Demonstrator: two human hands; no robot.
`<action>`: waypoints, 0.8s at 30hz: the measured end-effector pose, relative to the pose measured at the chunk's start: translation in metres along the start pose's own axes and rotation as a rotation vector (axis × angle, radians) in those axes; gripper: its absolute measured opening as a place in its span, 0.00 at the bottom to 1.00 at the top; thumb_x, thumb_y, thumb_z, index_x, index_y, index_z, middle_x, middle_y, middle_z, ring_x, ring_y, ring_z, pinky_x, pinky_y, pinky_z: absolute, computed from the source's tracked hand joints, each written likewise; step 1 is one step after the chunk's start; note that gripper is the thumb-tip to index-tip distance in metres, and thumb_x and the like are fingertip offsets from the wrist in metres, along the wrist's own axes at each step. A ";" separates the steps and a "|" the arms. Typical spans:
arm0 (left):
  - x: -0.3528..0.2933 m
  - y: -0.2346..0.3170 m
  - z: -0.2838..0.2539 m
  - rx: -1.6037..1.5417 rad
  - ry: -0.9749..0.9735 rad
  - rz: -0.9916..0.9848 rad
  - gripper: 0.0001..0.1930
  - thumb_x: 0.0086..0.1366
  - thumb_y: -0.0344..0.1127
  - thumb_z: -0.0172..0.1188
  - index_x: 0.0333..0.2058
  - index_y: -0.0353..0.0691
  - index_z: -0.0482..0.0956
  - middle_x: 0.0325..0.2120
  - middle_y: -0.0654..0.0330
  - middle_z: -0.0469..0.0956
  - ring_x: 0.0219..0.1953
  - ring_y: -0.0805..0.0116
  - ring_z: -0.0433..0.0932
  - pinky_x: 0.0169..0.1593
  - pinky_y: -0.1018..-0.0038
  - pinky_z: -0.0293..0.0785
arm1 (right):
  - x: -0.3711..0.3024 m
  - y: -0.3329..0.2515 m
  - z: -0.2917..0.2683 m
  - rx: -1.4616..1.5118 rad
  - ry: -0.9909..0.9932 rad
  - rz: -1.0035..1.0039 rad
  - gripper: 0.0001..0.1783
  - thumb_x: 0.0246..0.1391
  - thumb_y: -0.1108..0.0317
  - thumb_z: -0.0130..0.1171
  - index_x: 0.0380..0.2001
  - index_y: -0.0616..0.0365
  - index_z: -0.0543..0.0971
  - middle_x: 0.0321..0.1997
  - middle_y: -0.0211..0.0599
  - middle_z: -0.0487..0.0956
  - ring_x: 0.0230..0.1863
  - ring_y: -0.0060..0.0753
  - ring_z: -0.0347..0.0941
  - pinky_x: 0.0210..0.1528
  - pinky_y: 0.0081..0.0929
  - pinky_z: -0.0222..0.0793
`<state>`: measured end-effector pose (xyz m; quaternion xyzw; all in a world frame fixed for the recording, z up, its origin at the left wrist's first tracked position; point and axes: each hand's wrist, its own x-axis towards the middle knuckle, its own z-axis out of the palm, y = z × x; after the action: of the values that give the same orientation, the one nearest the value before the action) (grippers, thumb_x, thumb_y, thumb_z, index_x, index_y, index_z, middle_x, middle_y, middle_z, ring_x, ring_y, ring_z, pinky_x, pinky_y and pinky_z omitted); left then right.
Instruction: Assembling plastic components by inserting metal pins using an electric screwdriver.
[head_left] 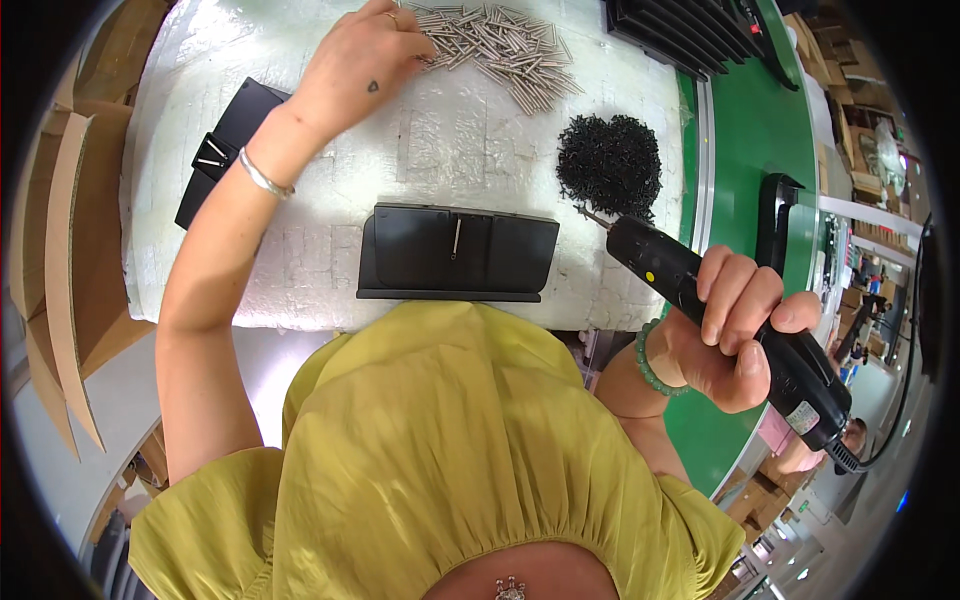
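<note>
My left hand (358, 62) reaches to the far side of the white padded work surface (440, 150). Its fingers are curled together at the left edge of a heap of silver metal pins (505, 50); what they pinch is hidden. My right hand (735, 325) is wrapped round a black corded electric screwdriver (655, 258). The screwdriver's bit points left and away, just below a pile of small black screws (610, 162). Directly before me lies a black plastic part (410, 250) with one silver pin (456, 238) lying in its middle.
Another black part (240, 125) with a pin on it lies at the left, partly behind my left forearm. Several black parts (685, 30) stand stacked at the far right. A green surface (745, 150) runs along the right side. Cardboard boxes (95, 240) stand at the left.
</note>
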<state>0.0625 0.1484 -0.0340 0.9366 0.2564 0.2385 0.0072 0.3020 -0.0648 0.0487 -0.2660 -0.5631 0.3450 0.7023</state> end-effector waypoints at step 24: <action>-0.016 0.015 -0.003 0.008 0.143 0.001 0.09 0.50 0.28 0.63 0.33 0.40 0.81 0.26 0.60 0.77 0.34 0.61 0.74 0.39 0.69 0.72 | 0.002 0.005 0.006 0.010 -0.072 0.063 0.15 0.42 0.69 0.52 0.36 0.49 0.65 0.18 0.20 0.64 0.18 0.16 0.61 0.32 0.22 0.54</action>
<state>0.0563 0.1275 -0.0367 0.9173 0.2569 0.3037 -0.0152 0.2952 -0.0602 0.0473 -0.2673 -0.5774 0.3790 0.6719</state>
